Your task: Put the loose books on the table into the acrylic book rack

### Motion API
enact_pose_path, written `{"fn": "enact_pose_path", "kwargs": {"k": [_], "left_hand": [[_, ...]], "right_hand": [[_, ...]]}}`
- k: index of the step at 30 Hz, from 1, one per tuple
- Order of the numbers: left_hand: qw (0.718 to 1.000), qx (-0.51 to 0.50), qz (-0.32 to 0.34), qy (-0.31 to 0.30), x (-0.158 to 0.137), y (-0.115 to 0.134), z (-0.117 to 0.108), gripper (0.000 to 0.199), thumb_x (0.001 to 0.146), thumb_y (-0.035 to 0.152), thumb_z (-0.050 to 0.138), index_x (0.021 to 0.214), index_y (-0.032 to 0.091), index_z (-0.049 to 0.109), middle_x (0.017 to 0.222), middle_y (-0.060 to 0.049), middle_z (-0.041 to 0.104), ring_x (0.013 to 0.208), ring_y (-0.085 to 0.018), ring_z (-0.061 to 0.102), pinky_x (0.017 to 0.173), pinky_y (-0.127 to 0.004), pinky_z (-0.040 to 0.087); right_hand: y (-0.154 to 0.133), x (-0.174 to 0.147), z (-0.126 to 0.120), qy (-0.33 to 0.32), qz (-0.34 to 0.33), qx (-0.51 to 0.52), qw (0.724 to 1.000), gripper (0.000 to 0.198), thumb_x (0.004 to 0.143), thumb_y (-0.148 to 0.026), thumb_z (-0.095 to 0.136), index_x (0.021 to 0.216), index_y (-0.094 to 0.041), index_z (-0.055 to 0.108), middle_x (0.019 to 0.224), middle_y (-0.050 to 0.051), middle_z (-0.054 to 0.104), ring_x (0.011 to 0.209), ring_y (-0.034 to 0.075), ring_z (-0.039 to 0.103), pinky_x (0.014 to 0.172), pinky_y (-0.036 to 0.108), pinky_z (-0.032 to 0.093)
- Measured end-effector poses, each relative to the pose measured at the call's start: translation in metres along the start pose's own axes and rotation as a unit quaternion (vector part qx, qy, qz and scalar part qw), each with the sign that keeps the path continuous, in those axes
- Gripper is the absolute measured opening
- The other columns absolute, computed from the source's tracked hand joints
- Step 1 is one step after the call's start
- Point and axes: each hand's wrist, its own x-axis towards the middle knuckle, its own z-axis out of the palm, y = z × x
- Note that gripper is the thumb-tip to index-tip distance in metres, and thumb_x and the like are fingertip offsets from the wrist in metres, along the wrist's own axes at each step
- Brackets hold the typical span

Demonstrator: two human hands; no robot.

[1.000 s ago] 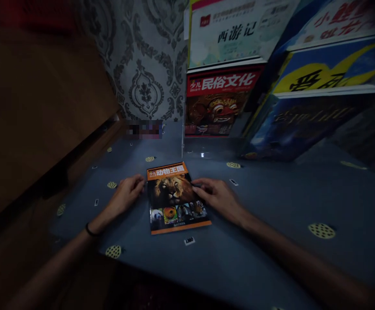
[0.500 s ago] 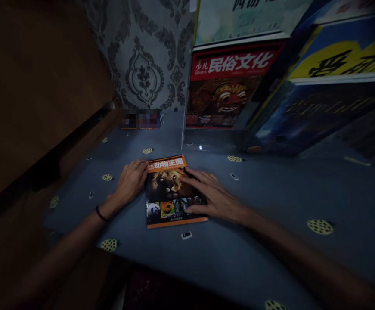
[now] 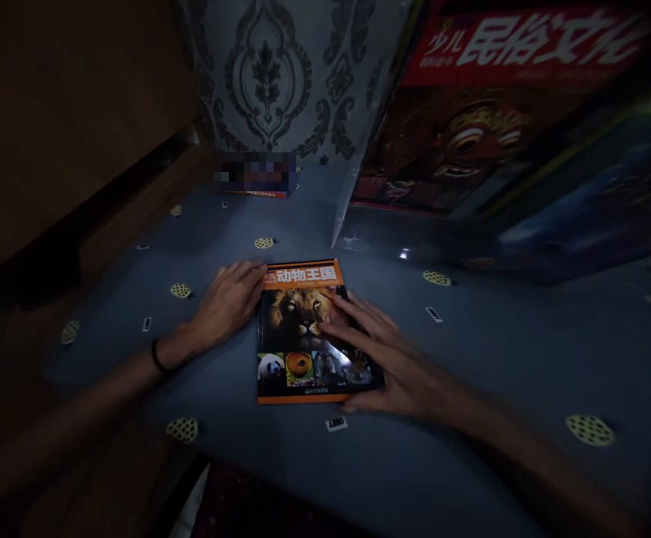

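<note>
Right hand [image 3: 386,351] has spread over "动物王国" book [image 3: 300,335].

Thin, plain black wristband [image 3: 158,357] rings the left wrist [image 3: 182,344]. Left hand [image 3: 234,302], right hand [image 3: 386,355], left forearm [image 3: 95,407], right forearm [image 3: 516,435] are bare.

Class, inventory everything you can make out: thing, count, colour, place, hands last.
Lion book: 1, black and orange, front centre
Tablecloth: 1, blue-grey, under it
Stand: 1, clear, back right
Red book: 1, red, in stand
Blue book: at least 1, blue, far right
Wallpaper: 1, patterned grey, back
Pixelated item: count unclear, dark, by wallpaper
Panel: 1, brown, left
Wristband: 1, dark, left wrist
Left hand: 1, bare, lion book's left edge
Right hand: 1, bare, on lion cover
</note>
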Motion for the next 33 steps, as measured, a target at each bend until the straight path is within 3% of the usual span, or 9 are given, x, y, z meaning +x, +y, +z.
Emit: {"fn": "enact_pose_path", "kwargs": {"k": [5,11,20,33], "left_hand": [[1.000,-0.027,-0.007,0.011,0.000,-0.001,0.001,0.035,0.105,0.027,0.038,0.131,0.016,0.059,0.135,-0.011,0.064,0.118,-0.025,0.060,0.097,-0.044,0.048],[0.999,-0.048,-0.019,0.012,0.001,-0.002,0.004,0.034,0.105,0.026,0.039,0.131,0.016,0.060,0.136,-0.012,0.064,0.120,-0.027,0.060,0.099,-0.046,0.049],[0.998,-0.053,-0.010,0.011,0.002,-0.009,0.005,0.036,0.103,0.022,0.039,0.132,0.016,0.058,0.137,-0.012,0.063,0.122,-0.026,0.059,0.099,-0.047,0.049],[0.998,-0.051,-0.015,0.012,0.003,-0.010,0.006,0.035,0.105,0.025,0.038,0.129,0.017,0.061,0.135,-0.011,0.064,0.119,-0.026,0.059,0.103,-0.048,0.048]], "right_hand": [[-0.008,0.000,0.001,0.008,-0.002,-0.008,1.000,0.099,0.083,-0.063,0.070,0.161,-0.031,0.019,0.171,0.011,0.010,0.155,0.038,0.017,0.119,0.066,0.030],[-0.012,-0.001,-0.001,0.020,-0.010,-0.006,1.000,0.097,0.084,-0.064,0.067,0.162,-0.032,0.018,0.170,0.011,0.017,0.155,0.036,0.016,0.118,0.066,0.032],[-0.017,0.002,0.001,0.039,0.001,0.024,0.999,0.072,0.093,-0.050,0.064,0.156,-0.031,0.034,0.163,0.012,0.034,0.149,0.034,0.031,0.111,0.062,0.044],[-0.010,0.010,0.009,0.098,0.036,-0.028,0.994,0.048,0.101,-0.041,0.052,0.147,-0.029,0.046,0.152,0.012,0.049,0.138,0.031,0.047,0.107,0.060,0.048]]}}
